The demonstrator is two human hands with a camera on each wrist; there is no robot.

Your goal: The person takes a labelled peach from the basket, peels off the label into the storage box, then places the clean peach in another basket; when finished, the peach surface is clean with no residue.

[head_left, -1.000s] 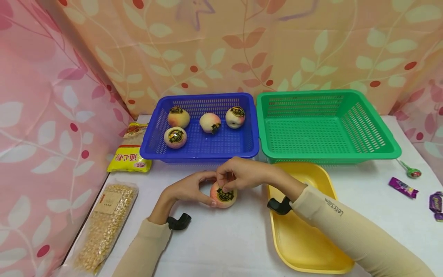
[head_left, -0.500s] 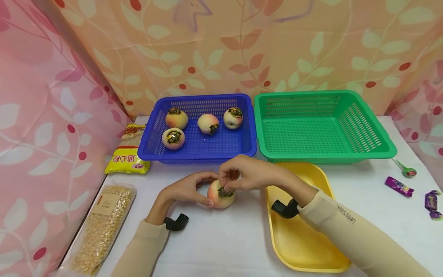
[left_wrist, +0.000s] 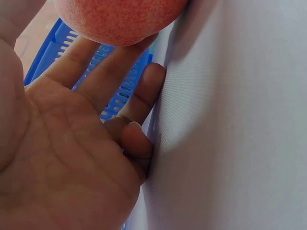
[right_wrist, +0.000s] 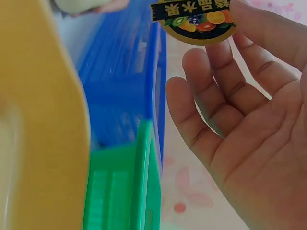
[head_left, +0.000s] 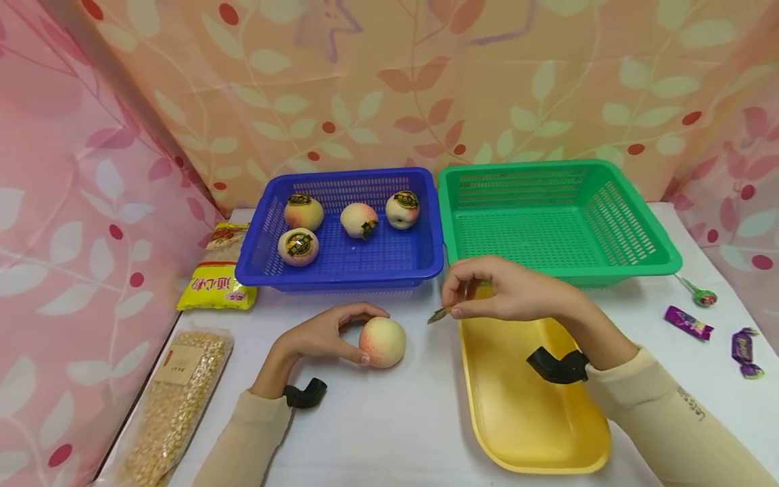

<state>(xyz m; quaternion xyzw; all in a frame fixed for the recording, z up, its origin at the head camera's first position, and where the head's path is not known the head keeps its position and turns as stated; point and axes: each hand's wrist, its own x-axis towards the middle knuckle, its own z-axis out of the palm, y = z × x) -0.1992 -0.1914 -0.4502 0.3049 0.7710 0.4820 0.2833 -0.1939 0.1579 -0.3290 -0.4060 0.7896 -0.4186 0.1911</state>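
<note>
My left hand [head_left: 328,333] grips a peach [head_left: 382,342] on the white table, thumb at its near side and fingers round the far side. The peach's visible skin bears no label. In the left wrist view, the peach [left_wrist: 120,19] shows reddish above the fingers. Over the yellow tray's left rim, my right hand [head_left: 508,289] pinches a fruit sticker [head_left: 439,315] between thumb and fingertip. Seen in the right wrist view, that sticker [right_wrist: 199,21] is black and gold with printed fruit. Several peaches with stickers, one a peach [head_left: 298,247] at front left, lie in the blue basket [head_left: 341,279].
A green basket [head_left: 566,272] stands right of the blue one, behind the yellow tray [head_left: 529,399]. At left lie a yellow food packet [head_left: 219,284] and a bag of dried kernels [head_left: 173,406]. A lollipop [head_left: 702,296] and purple wrapped candies [head_left: 688,322] lie at right.
The sticker has come off the peach. My right hand has moved right, away from the peach, with the sticker pinched in it. My left hand keeps its grip on the peach.
</note>
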